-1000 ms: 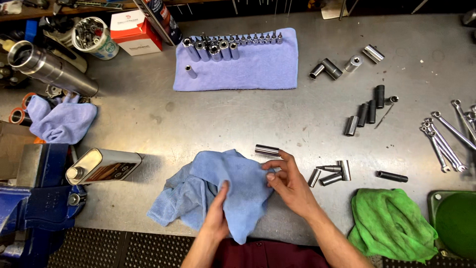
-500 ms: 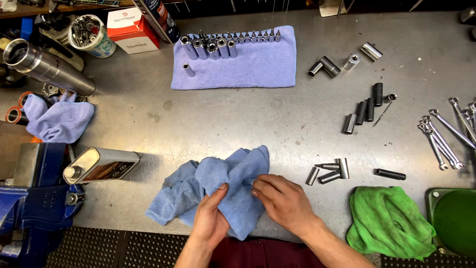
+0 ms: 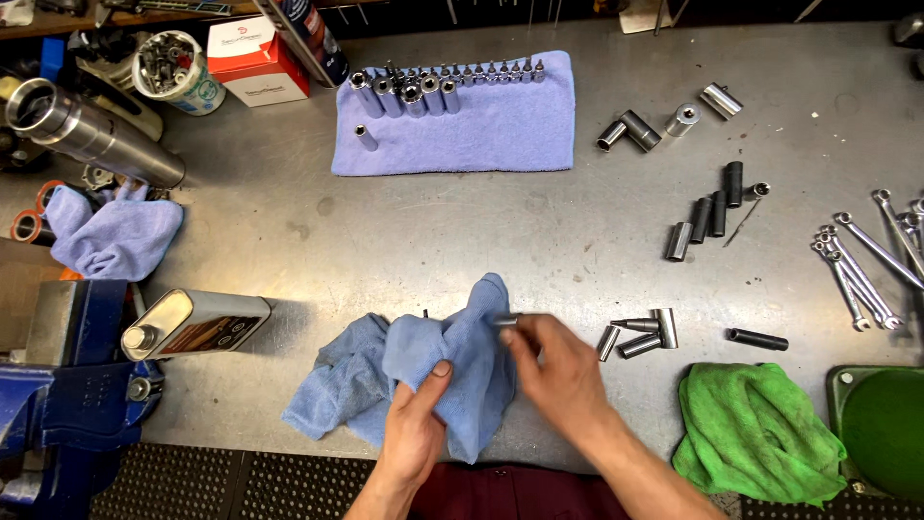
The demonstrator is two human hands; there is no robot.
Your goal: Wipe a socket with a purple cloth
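Pinching a small, hard, likely slippery metal socket (image 3: 504, 320) endwise, right hand (image 3: 558, 371) fingers clamped; left hand (image 3: 416, 424) fingers closed on the soft blue cloth (image 3: 462, 356).

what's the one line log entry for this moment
left hand: grips blue cloth | right hand: fingers pinch small metal socket at cloth edge | nearby: loose sockets, green rag

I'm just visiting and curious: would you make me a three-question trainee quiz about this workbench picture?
1. What does the left hand grip?
2. True or false: the right hand pinches a small metal socket against the blue cloth.
3. The green rag lies: A) near the right forearm, B) on the vise, C) under the row of sockets.

Key: 1. The blue cloth. 2. True. 3. A.
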